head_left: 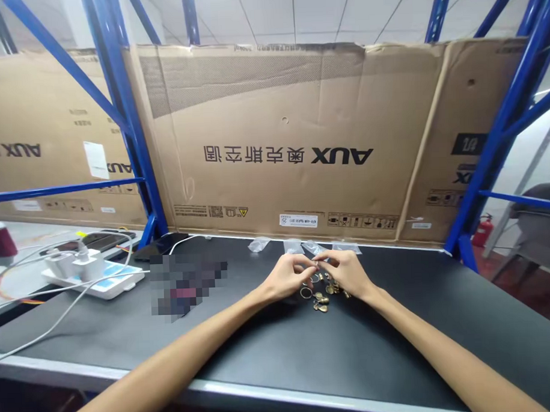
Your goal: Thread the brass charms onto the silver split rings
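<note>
My left hand (290,276) and my right hand (347,274) meet over the black tabletop, thumbs and forefingers pinched together at the tips. A tiny pale piece (317,263) shows between the fingertips, too small to name. Just below them a silvery ring (315,278) is partly covered by the fingers; whether it hangs from them or lies on the table I cannot tell. Brass-coloured keychain charms (322,303) lie in front of the hands, with a key ring (306,292) beside them. More brass charms (332,287) are half hidden under my right hand.
Several clear plastic bags (259,244) lie along the table's back edge, before a large cardboard box (274,188). To the left are a white power strip (104,281) with cables, a dark phone-like slab (161,246) and a pixelated patch. Blue rack posts (140,144) flank the table.
</note>
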A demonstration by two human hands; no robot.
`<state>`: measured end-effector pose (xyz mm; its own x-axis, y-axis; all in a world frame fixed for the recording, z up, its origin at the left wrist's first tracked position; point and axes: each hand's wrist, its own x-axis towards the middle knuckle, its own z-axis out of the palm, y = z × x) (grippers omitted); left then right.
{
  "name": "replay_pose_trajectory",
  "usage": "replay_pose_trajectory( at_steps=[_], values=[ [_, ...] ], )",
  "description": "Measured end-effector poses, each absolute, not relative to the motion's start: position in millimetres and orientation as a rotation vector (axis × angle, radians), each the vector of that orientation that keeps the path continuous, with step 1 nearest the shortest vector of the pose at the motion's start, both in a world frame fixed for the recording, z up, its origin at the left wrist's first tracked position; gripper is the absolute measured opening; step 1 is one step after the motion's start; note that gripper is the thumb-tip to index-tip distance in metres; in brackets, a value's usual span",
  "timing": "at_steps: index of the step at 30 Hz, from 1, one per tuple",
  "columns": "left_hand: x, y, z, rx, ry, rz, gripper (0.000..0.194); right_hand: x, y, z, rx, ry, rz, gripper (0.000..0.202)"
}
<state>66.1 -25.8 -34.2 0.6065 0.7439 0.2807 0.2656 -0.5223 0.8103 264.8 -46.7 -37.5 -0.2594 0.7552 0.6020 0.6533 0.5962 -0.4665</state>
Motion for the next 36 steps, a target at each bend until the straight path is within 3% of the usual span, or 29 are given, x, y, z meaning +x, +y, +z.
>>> replay_pose_trajectory(
  at_steps=[5, 8, 13, 29, 36],
  values=[
    [64.5, -18.3, -36.8, 2.171, 0.839, 0.854, 0.027, 284.5, -46.6, -20.2, -1.196, -2.128, 0.202, 0.034],
    [62.8, -11.3, -38.3, 2.238, 0.873, 0.968, 0.024, 297.3, -47.6, -13.2, -1.263, -2.211, 0.133, 0.023],
    [61.3, -6.9, -39.1, 2.319, 0.898, 1.086, 0.016, 292.3, -47.4, -23.1, -1.345, -2.269, -0.014, 0.021],
    [61.8, -3.1, -48.2, 2.418, 0.845, 1.059, 0.025, 276.7, -52.5, -33.2, -1.370, -2.258, -0.114, 0.007],
    [63.1, -4.8, -50.4, 2.429, 0.837, 1.048, 0.022, 271.2, -53.5, -30.1, -1.292, -2.143, 0.037, 0.025]
  ],
)
